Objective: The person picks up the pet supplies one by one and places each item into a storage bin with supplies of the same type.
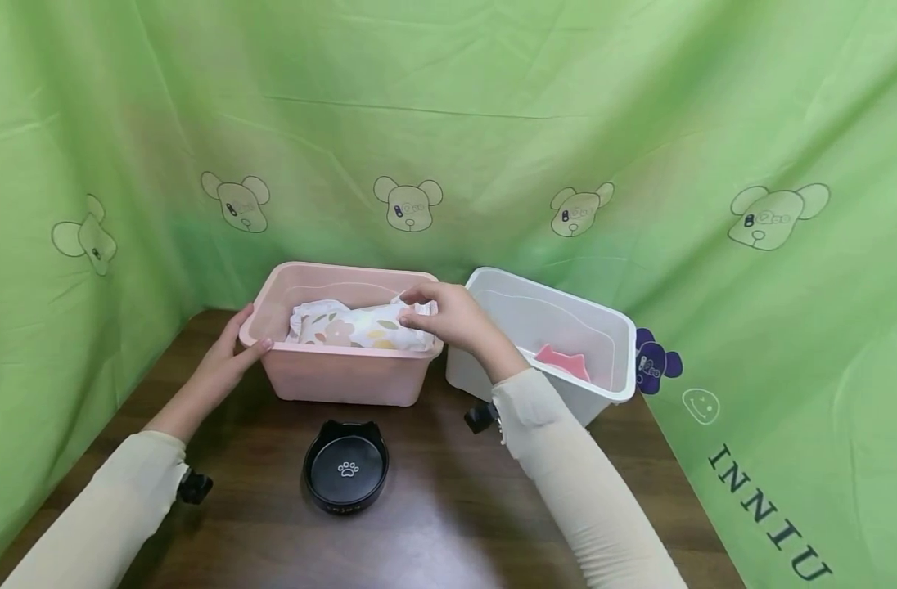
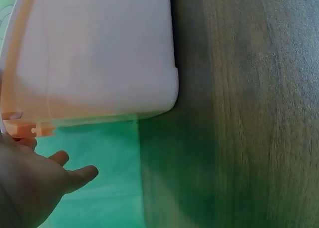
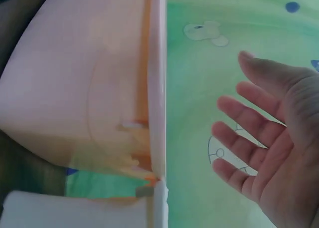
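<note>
A pink plastic bin (image 1: 345, 376) stands on the table, with a white, flower-printed soft bundle (image 1: 360, 325) lying inside. My left hand (image 1: 227, 360) grips the bin's rim at its left end, thumb on the front edge. In the left wrist view, part of that left hand (image 2: 40, 183) shows beside the bin's wall (image 2: 104, 58), two fingertips pointing away from it. Above the bin's right end hovers my right hand (image 1: 452, 317). The right wrist view shows this right hand (image 3: 276, 138) with fingers spread and nothing held, apart from the pink bin (image 3: 75, 78).
Right of the pink bin stands a white bin (image 1: 540, 307), set at an angle, holding a pink piece with pointed corners (image 1: 564, 361). A black pet bowl (image 1: 347, 468) with a paw print sits in front on the wooden table (image 1: 448, 515). Green printed cloth (image 1: 485, 123) hangs behind.
</note>
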